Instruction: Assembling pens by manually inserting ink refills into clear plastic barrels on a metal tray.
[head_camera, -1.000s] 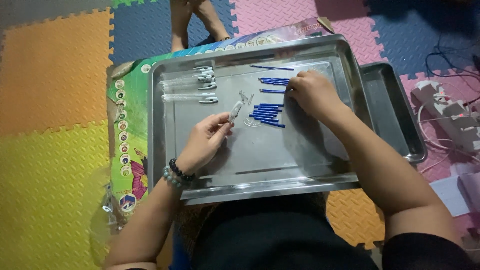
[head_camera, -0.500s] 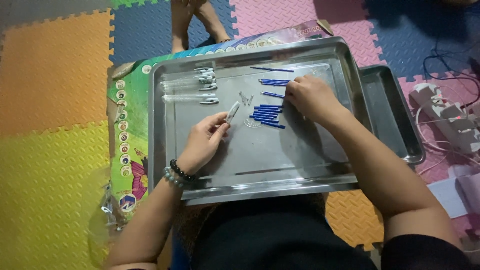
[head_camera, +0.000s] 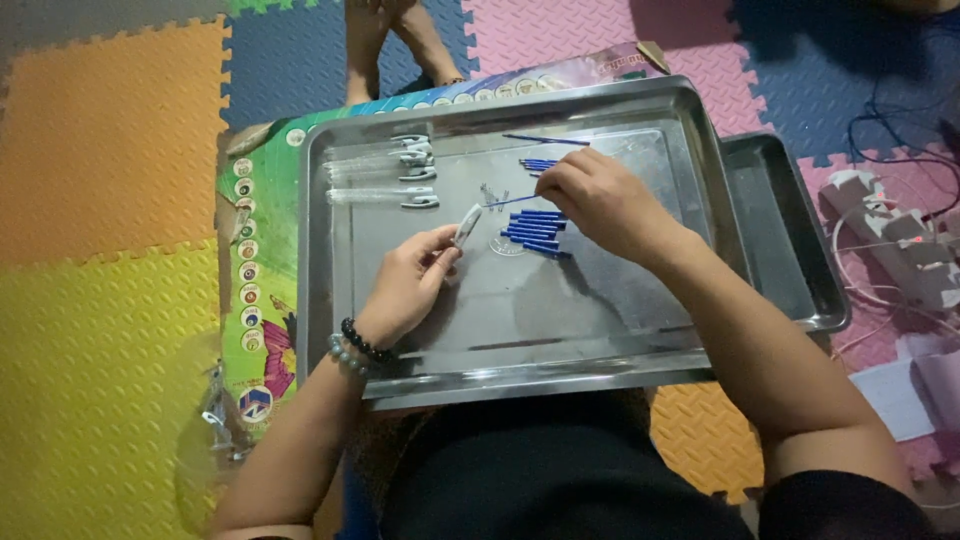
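the thin blue refill (head_camera: 512, 201) lies nearly level over the steel tray (head_camera: 330, 260), its right end pinched in the right hand (head_camera: 600, 205) fingers, its free tip pointing left toward the clear pen barrel (head_camera: 466, 226) gripped by the left hand (head_camera: 405, 290).

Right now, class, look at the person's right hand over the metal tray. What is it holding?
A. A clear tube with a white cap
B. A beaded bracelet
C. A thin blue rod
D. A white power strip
C: the right hand pinches a thin blue rod by its end above the metal tray, beside the pile of blue rods, while the left hand holds a small white piece.
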